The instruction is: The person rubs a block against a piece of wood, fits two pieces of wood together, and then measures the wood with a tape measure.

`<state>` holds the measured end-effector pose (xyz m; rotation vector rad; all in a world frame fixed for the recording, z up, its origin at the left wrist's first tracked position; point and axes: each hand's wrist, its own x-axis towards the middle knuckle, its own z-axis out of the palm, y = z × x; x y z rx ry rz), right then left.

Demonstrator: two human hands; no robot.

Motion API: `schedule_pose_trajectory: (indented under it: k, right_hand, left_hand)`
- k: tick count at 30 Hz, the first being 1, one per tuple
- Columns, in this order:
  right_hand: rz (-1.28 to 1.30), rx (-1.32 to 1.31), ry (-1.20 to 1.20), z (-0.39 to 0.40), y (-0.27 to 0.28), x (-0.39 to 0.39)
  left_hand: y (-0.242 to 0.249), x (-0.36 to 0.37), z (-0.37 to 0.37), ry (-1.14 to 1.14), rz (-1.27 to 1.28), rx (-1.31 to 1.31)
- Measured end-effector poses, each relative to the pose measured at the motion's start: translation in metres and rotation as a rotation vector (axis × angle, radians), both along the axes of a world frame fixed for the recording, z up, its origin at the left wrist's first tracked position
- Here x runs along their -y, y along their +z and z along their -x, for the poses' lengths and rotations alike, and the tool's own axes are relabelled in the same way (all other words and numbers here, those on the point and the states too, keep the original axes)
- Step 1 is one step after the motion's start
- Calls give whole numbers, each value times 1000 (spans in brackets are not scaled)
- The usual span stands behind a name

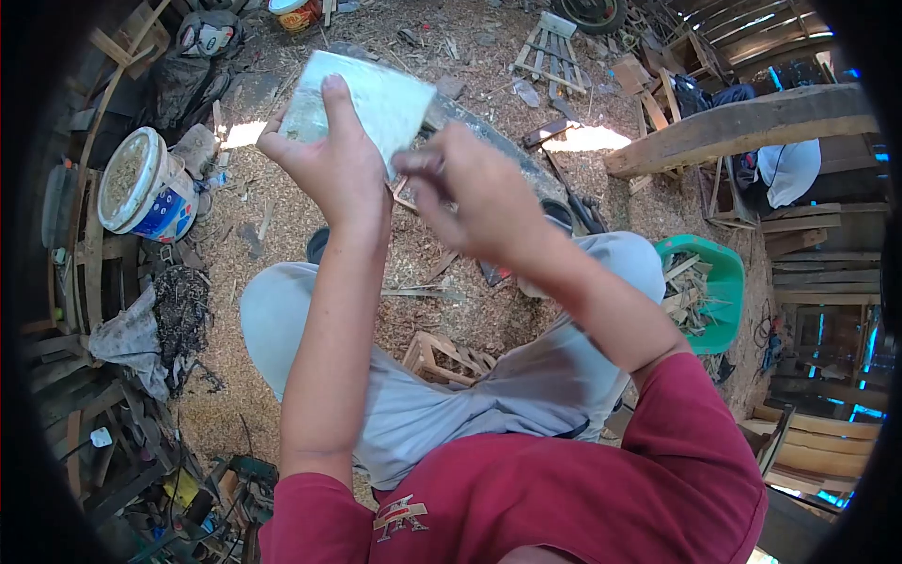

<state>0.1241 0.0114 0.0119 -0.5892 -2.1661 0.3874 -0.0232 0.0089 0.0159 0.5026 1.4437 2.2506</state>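
A flat, pale, roughly square panel (390, 99) is held up at the upper middle of the head view. My left hand (334, 160) grips its lower left part, thumb across the face and fingers behind the edge. My right hand (470, 193) is at the panel's lower right corner, blurred by motion, with its fingers curled. Whatever those fingers hold, if anything, is too blurred to make out. Under my hands, between my legs, a small wooden crate (446, 359) rests on the shavings-covered floor (230, 371).
At the left stands a white and blue bucket (148, 183). A green basin (723, 291) of wood scraps is by my right knee. A thick wooden beam (742, 127) crosses the upper right. Wooden slats (552, 56) lie farther back, near a wheel (592, 11).
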Motion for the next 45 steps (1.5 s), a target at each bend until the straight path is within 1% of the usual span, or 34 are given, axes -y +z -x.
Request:
schedule_pose_trajectory:
  k: [2,3,4,6,7,10,11,14,15,18,19,20,22,25,28,29,32,33,36,37,40,41,44,45]
  right_hand:
    - [80,-28,-54,-10,-2,-27]
    - [86,-29,-144,-12,19,-27]
    - [74,-9,-117,-12,15,-21]
    - [30,16,-63,-5,4,-5]
    - [38,66,28,-3,1,7]
    - [24,53,-32,-6,10,-8]
    - [205,-121,-69,-6,10,-22]
    - [126,-43,-47,-6,6,-12]
    - [-9,-45,52,-1,3,-1]
    - [-11,8,-4,-6,7,-6]
    - [86,-140,-36,-4,6,-24]
    - [67,-169,-93,-9,13,-32]
    - [98,-91,-35,-9,3,-23]
    - [-43,-2,72,-3,3,5]
    - [49,-19,-83,-17,15,-33]
    - [125,-3,-112,-21,14,-38]
    - [88,115,78,-12,4,0]
    - [-40,-20,51,-5,3,8]
    - [-32,1,-42,-17,11,-35]
    - [8,-3,-130,-20,16,-36]
    - [15,101,66,-13,2,-3]
    - [-75,-25,55,-6,-2,8]
    - [54,-32,45,-18,3,-30]
    - [-53,-6,-103,-21,15,-34]
  left_hand:
    - [-1,7,-5,-11,48,12]
    - [8,10,-11,-12,82,24]
    - [14,12,-16,-13,113,36]
    - [8,9,-12,-44,49,57]
    - [5,8,-9,-59,22,63]
    - [-2,4,-6,-40,-20,70]
    - [-5,6,-9,-37,15,81]
    - [-1,4,-13,-40,68,110]
    - [1,7,-12,-55,72,116]
    - [6,5,-10,-97,50,147]
    - [5,6,-12,-106,39,169]
    - [0,6,-13,-101,63,201]
    - [-9,0,-12,-92,91,253]
    - [-14,-2,-3,-214,119,370]
    - [-13,0,-8,-290,137,456]
    - [-17,0,-10,-302,177,470]
    - [-32,-3,-1,-412,198,597]
    - [-35,-3,0,-492,133,611]
    - [-21,-3,-8,-408,154,567]
    - [-16,-2,-11,-349,262,549]
    - [-39,-4,-1,-532,156,689]
    - [-37,-5,0,-513,169,645]
    - [-21,-3,-6,-428,207,565]
    - [-18,-2,-9,-382,250,511]
